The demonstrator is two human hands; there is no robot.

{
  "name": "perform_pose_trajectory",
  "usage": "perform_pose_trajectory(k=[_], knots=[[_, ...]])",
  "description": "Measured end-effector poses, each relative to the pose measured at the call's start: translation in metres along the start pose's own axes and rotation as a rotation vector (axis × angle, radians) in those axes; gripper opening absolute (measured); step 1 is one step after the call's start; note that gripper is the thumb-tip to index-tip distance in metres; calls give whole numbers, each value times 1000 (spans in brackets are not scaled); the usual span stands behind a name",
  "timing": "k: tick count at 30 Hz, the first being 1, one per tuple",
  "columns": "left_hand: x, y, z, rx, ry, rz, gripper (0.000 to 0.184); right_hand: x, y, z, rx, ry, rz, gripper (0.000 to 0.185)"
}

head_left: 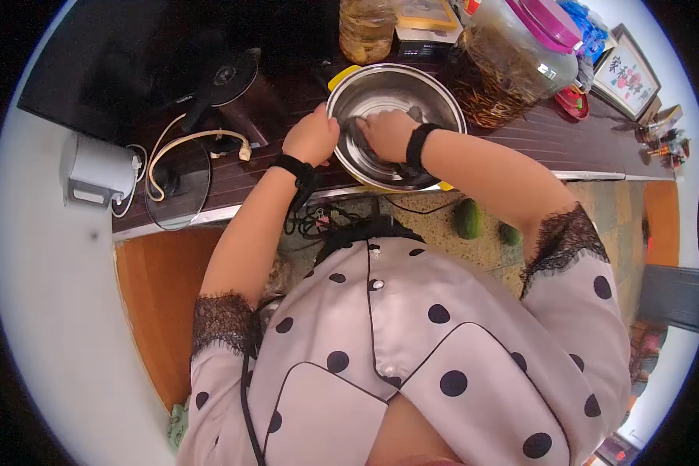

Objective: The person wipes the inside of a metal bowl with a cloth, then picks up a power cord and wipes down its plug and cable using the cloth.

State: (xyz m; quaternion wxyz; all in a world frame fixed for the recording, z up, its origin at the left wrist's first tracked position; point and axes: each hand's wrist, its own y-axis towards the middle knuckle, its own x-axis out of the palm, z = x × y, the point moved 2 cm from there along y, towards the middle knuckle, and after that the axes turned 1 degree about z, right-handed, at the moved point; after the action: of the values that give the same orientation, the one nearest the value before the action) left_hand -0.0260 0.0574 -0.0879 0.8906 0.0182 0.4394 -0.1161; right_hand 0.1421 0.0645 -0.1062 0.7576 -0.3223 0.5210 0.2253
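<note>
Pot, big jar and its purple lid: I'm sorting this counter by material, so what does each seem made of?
Pot: polished metal, probably stainless steel; the inside wall is silvery with bright reflections.
Big jar: clear, smooth glass or plastic; brown contents show through, but I can't tell which.
Purple lid: probably glossy plastic, judging by its colour and sheen.

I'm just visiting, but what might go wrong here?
Two things, perhaps. The metal pot sits right by the front edge of the counter, so it might tip if the left hand slipped off its rim while the right hand pressed inside. The glass lid also lies at that edge, so a stray bump from the left arm could knock it down.
</note>
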Motion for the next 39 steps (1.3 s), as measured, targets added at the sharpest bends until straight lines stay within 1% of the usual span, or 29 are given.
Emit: perform_pose_trajectory(k=[1,2,3,5,7,8,9,10,11,12,13,15,18,19,21,22,23,25,26,27,29,30,31,33,34,35,36,37,39], knots=[[1,1,1,6,4,-2,34,1,6,5,89,-31,-27,41],[2,1,0,-14,-61,6,34,1,13,14,83,-80,-120,38],[3,0,-1,-34,-123,12,34,-4,13,22,72,-50,-214,29],[0,-2,4,-59,-138,-17,36,-10,8,37,209,46,-333,26],[-1,-3,3,-89,-162,-44,38,-13,-3,44,229,72,-361,24],[0,-2,2,-52,-116,-20,38,1,-2,49,244,63,-414,22],[1,-1,1,-16,-69,0,38,-1,-9,48,223,58,-459,21],[3,-2,0,-18,-74,0,38,1,-10,49,247,61,-494,22],[4,-1,0,-66,-127,-14,39,2,-10,49,269,62,-527,23],[4,-1,-1,-114,-177,-27,39,-2,-10,47,265,60,-528,23],[3,-1,-1,-115,-177,-25,39,-9,-8,46,248,91,-527,26],[0,-1,-1,-35,-76,-23,39,-11,-1,44,232,125,-523,28],[2,1,-3,6,-23,-3,38,-1,16,43,278,64,-402,27],[3,2,-3,5,-23,-6,38,-3,20,38,277,67,-404,27],[0,2,-2,-15,24,-8,39,-12,30,31,486,121,-345,25],[-2,1,0,-16,26,-8,39,-5,35,28,419,64,-301,25],[-4,0,4,-28,8,-35,41,-1,34,25,420,66,-301,25],[-3,0,5,-28,-11,-60,43,-2,29,15,234,-141,-47,26],[3,1,-3,-50,-81,-60,42,0,29,12,123,-177,-52,28],[3,0,-2,-74,-152,-61,42,-3,26,10,124,-180,-51,28],[5,-12,3,-22,-87,9,37,-8,19,-2,-108,-210,14,32],[16,-17,-7,-119,-304,-89,35,-9,13,-6,-129,-190,137,34],[13,-32,-2,-139,-395,-120,35,-8,10,-8,-133,-190,143,34],[-2,-64,9,-151,-410,-267,47,-8,1,-13,-272,-50,246,35],[-9,-67,8,-156,-403,-265,47,-8,-6,-14,-326,-27,304,34],[-14,-70,3,-210,-400,-256,57,-7,-8,-16,-332,-20,307,34],[-19,-74,-1,-267,-402,-246,68,-11,-11,-18,-332,6,270,30],[-27,-69,-6,-259,-383,-204,84,-13,-12,-19,-333,29,233,26],[-31,-58,-17,-240,-440,-117,86,-14,-8,-20,-324,55,249,25]])
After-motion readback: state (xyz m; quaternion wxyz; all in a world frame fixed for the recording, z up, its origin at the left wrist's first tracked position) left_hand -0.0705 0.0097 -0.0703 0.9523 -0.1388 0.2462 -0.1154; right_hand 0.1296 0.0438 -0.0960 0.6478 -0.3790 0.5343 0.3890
